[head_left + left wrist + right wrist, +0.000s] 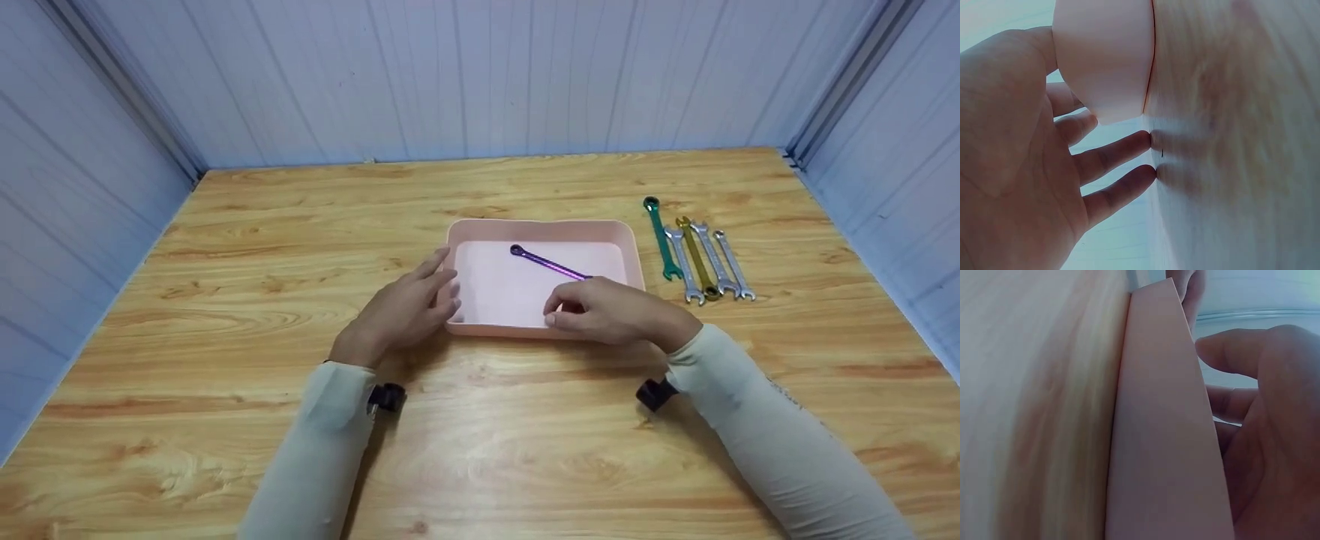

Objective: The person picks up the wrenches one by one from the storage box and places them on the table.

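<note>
Left hand (pixel 409 307): fingers straight, flat against the left wall of the pink tray (pixel 540 229), steadying it. Right hand (pixel 611 309): fingers curled over the near right rim; grip cannot be confirmed. Purple wrench (pixel 546 262) lies diagonally inside the tray, mid-bench. Five wrenches (pixel 697 259) are lined up toward the far right corner. Wood-grain bench (pixel 225 300); pale panel walls (pixel 450 75) enclose it

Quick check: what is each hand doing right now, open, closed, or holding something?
Left hand: open, fingers straight beside the pink tray, fingertips on the table.
Right hand: over the tray's near right corner; whether it grips anything cannot be told.
</note>
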The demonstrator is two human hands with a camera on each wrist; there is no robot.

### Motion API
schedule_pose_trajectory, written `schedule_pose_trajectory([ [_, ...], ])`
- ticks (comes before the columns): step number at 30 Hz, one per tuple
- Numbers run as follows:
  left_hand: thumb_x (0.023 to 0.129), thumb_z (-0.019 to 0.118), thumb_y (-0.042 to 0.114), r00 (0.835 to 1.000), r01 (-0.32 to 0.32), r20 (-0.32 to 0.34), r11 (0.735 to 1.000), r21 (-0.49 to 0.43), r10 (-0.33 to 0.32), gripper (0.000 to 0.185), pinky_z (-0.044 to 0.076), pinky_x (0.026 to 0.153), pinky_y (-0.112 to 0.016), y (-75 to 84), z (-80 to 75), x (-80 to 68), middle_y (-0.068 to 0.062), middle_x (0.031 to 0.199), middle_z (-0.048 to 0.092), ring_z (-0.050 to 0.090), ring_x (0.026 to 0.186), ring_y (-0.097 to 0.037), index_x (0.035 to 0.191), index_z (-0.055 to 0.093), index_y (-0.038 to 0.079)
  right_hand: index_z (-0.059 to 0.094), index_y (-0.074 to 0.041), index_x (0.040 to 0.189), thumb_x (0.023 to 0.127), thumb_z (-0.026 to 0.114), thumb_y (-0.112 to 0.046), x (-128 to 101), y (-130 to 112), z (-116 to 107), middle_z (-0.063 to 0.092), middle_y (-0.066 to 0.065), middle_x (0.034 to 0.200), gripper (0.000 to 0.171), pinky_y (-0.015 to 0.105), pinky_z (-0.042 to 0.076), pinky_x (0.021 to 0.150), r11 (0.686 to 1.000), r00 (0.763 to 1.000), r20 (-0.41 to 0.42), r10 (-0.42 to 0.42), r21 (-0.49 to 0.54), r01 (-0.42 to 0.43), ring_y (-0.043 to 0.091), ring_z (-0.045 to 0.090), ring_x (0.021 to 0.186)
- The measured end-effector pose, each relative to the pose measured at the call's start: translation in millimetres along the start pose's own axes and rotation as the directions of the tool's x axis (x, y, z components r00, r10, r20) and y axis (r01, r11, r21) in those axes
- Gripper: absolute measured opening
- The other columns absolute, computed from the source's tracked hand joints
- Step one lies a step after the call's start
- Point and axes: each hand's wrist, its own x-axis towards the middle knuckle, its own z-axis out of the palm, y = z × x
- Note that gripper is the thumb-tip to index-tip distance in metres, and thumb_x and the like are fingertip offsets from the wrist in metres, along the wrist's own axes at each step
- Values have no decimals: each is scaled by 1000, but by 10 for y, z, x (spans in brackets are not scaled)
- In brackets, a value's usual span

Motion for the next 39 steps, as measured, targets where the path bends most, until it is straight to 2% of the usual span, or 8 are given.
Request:
schedule_pose_trajectory([
  [8, 103, 51, 40, 1000, -21, 1, 1000, 7, 21, 56, 33, 114, -48, -17, -5, -10, 1, 167, 14, 35, 144, -30, 152, 46, 11, 69, -13, 113, 103, 57, -30, 146, 61, -35, 68, 2, 87, 24, 35, 49, 69, 996, 1000, -12, 12, 93, -11, 17, 59, 76],
  [13, 104, 50, 39, 999, -35, 6, 999, 6, 35, 56, 34, 113, -47, -23, 3, -4, 1, 167, 15, 36, 144, -30, 152, 46, 11, 68, -10, 112, 101, 58, -24, 181, 125, -58, 66, 5, 89, 20, 35, 50, 70, 993, 991, -117, 64, 106, -51, 17, 62, 73],
  [18, 104, 51, 38, 999, -34, -4, 999, 10, 34, 55, 36, 112, -48, -23, 3, -5, 0, 167, 15, 37, 143, -31, 151, 47, 11, 66, -5, 118, 98, 62, -20, 234, 176, -75, 64, 9, 108, 25, 36, 48, 78, 986, 961, -228, 157, 93, -139, 23, 61, 89],
  [24, 104, 50, 38, 1000, -8, -3, 1000, 8, 8, 54, 34, 113, -47, -15, 5, 0, 0, 167, 15, 37, 144, -30, 151, 47, 12, 65, -5, 127, 97, 64, -17, 288, 218, -75, 58, 11, 121, 32, 38, 45, 81, 971, 944, -228, 237, 50, -232, 27, 52, 102],
  [27, 104, 50, 38, 1000, -3, -1, 1000, 13, 3, 55, 34, 114, -47, -11, 0, 6, 1, 167, 14, 36, 144, -29, 152, 46, 12, 66, -2, 128, 96, 63, -14, 290, 231, -67, 58, 12, 117, 34, 40, 46, 86, 974, 947, -236, 218, -6, -225, 27, 52, 100],
  [31, 104, 50, 38, 1000, 1, 0, 1000, 16, -1, 55, 33, 114, -47, -4, -2, 15, 1, 167, 14, 35, 144, -30, 152, 45, 11, 70, 0, 121, 94, 64, -13, 289, 243, -36, 58, 12, 111, 30, 42, 47, 89, 973, 943, -276, 185, -79, -214, 27, 53, 97],
  [35, 104, 50, 38, 1000, 3, -3, 1000, 9, -3, 55, 32, 115, -47, 5, -1, 15, 1, 167, 14, 34, 145, -30, 152, 45, 11, 72, -3, 111, 93, 64, -11, 289, 245, -24, 59, 10, 104, 21, 39, 48, 83, 965, 934, -287, 212, -86, -246, 26, 54, 93],
  [39, 104, 52, 37, 1000, -8, -10, 1000, -1, 8, 55, 32, 114, -47, 1, -7, 0, 0, 167, 15, 35, 144, -29, 151, 46, 10, 70, -5, 105, 90, 62, -7, 284, 236, -34, 63, 9, 95, 17, 35, 47, 75, 962, 939, -262, 222, -99, -255, 24, 56, 87],
])
